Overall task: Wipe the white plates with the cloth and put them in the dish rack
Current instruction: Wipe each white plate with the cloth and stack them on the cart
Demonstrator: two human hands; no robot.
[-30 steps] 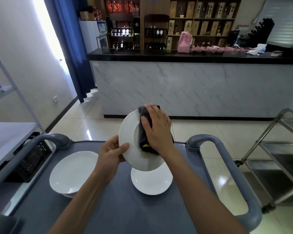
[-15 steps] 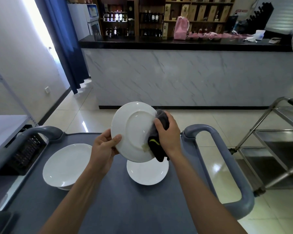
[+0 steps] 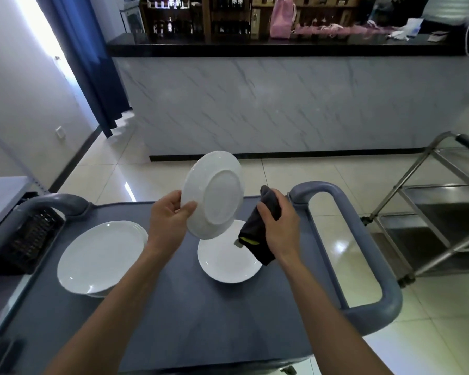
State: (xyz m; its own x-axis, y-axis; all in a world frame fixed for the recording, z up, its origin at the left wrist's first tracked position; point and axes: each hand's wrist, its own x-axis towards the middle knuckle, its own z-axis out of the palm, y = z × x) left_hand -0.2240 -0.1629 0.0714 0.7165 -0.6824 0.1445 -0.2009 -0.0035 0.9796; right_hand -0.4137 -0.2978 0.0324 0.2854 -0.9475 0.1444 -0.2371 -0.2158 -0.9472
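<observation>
**Plates on the cart: one held up, the cloth just beside it**

Plates number three groups in view. Nearest, on the grey cart top (image 3: 160, 320), lie a large white plate (image 3: 100, 257) to the left, which seems to sit on at least one more under it, and a smaller flat plate (image 3: 229, 262) to the right. Above and between these, the left hand (image 3: 167, 221) holds a third, the raised plate (image 3: 214, 194), tilted nearly upright with its underside and foot ring toward the camera. That grip is clamped on the plate's lower left rim: thumb on the near face, fingers curled behind.

One dark cloth (image 3: 260, 228), with a yellow-green patch at its lower fold, is bunched in the right hand (image 3: 280, 228), whose fingers are wrapped round it. The cloth hangs over the right part of the flat plate and stands just beside the raised plate's right edge; whether they touch cannot be told.

Two rounded grey handles (image 3: 385, 272) rise at the cart's far corners. A black slatted rack (image 3: 25, 239) sits left of the cart, partly hidden. One metal trolley (image 3: 431, 212) stands to the right on the tiled floor (image 3: 309, 174). Farther off runs a marble-fronted bar (image 3: 282, 104) with a pink bag (image 3: 282, 20) on top, shelves of bottles behind, and a blue curtain (image 3: 92, 63) at the left.
</observation>
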